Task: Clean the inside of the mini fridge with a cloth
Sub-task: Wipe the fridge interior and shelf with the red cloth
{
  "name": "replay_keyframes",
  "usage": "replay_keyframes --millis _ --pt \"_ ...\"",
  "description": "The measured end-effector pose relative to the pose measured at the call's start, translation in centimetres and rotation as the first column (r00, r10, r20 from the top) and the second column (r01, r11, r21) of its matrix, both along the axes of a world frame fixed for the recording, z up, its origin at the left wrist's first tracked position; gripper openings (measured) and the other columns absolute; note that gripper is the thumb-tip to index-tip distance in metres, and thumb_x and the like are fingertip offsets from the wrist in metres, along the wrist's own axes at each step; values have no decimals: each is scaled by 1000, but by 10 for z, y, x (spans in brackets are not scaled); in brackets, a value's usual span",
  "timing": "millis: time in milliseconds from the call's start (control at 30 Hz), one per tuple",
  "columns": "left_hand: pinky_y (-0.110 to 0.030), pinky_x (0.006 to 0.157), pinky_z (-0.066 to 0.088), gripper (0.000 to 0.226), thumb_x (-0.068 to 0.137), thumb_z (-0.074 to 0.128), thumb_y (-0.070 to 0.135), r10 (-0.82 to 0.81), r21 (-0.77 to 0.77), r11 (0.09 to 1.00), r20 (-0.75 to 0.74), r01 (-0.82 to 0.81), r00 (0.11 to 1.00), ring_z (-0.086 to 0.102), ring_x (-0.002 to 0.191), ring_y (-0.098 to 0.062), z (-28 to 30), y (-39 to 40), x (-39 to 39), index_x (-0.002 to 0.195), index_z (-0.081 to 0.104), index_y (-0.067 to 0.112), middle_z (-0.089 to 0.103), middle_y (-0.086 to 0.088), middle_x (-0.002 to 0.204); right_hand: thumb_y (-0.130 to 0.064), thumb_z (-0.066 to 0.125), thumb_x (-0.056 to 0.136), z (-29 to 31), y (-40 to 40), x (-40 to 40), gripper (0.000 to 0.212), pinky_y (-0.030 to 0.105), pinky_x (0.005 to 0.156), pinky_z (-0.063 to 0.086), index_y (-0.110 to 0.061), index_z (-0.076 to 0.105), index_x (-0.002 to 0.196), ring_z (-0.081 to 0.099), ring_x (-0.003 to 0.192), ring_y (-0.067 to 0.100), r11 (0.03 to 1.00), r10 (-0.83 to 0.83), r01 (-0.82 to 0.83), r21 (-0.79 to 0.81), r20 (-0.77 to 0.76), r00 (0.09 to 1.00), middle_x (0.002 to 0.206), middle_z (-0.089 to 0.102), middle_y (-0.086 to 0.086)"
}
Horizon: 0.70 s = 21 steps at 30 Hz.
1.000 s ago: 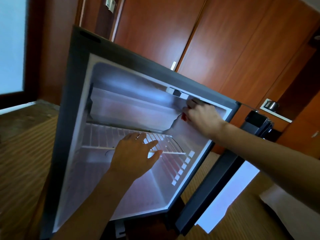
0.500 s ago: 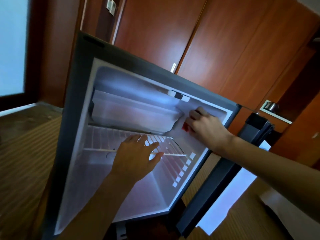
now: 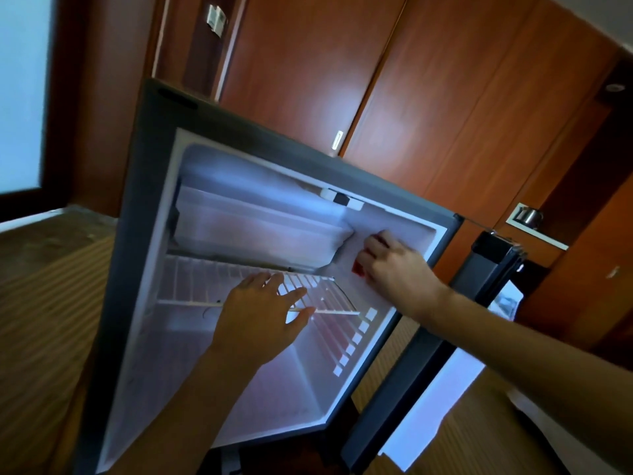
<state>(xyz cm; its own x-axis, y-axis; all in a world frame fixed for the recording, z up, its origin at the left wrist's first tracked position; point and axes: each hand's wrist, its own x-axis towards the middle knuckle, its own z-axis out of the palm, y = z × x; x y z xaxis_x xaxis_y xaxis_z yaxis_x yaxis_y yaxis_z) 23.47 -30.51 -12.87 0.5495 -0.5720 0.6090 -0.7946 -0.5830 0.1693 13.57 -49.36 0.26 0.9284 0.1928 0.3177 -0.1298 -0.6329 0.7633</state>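
The dark mini fridge (image 3: 144, 234) stands open, its white inside lit. My right hand (image 3: 394, 265) presses a red cloth (image 3: 358, 268) against the upper right inner wall, fingers curled round it; only small red bits show past my fingers. My left hand (image 3: 263, 313) lies flat with spread fingers on the front of the white wire shelf (image 3: 191, 286). A white freezer box (image 3: 260, 231) sits under the fridge ceiling, left of the cloth.
The fridge door (image 3: 428, 382) hangs open at the right, its white inner side facing away. Brown wooden cupboard doors (image 3: 428, 114) rise behind. Striped wooden floor (image 3: 41, 320) lies left. A small metal kettle (image 3: 529, 216) stands in a niche at far right.
My right hand with the red cloth has slid down the right inner wall, from near the top corner to just above the shelf. The left hand stays on the shelf.
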Motion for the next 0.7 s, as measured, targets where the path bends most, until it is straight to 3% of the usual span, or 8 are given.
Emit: replay_keyframes --millis 100,200,333,400,500,600,700 --pt "-42 85 58 35 85 69 58 7 9 1000 -6 -7 1000 72 99 -28 1 1 -1 107 79 32 75 -6 110 -33 65 95 -31 -2 -7 28 34 91 51 -20 69 119 56 114 24 997 54 -47 66 -111 992 120 63 1" --pt "-43 89 57 37 85 69 59 6 13 1000 -20 -6 1000 72 102 -29 2 1 -1 109 78 33 75 -6 113 -34 58 99 -29 -7 -8 31 36 95 49 -20 64 126 53 118 24 997 36 -22 77 -186 982 126 61 3" --pt "-42 87 57 36 87 67 59 21 14 1000 12 -22 1000 72 101 -28 0 0 0 108 79 33 75 -6 112 -18 80 77 11 -8 8 18 36 58 52 -11 74 93 65 95 32 999 31 -31 16 24 999 97 67 9" --pt "-43 87 57 36 88 66 59 19 20 1000 16 -19 1000 72 101 -29 0 0 0 108 79 33 75 -7 112 -15 81 76 17 -6 16 21 35 54 50 -10 74 95 65 94 33 1000 -17 16 11 84 996 98 67 10" --pt "-43 84 58 33 86 68 57 24 21 999 34 -24 999 73 98 -30 1 0 0 105 80 32 76 -8 109 -24 74 85 -8 -9 18 26 35 72 53 -15 73 109 62 106 28 1000 -5 6 -25 57 998 111 67 5" --pt "-41 84 58 35 84 70 60 31 27 999 36 -32 999 72 99 -29 1 -1 1 106 79 33 76 -8 110 -28 65 95 -47 -12 7 32 34 94 50 -20 65 125 54 116 24 999 37 -35 18 -119 992 125 61 2" --pt "-41 93 54 43 92 55 65 31 62 998 38 -33 999 68 112 -27 1 0 1 118 74 38 72 -5 123 -31 49 103 -42 -12 0 30 34 97 46 -21 60 129 50 120 24 999 37 -32 26 -175 984 129 58 1"
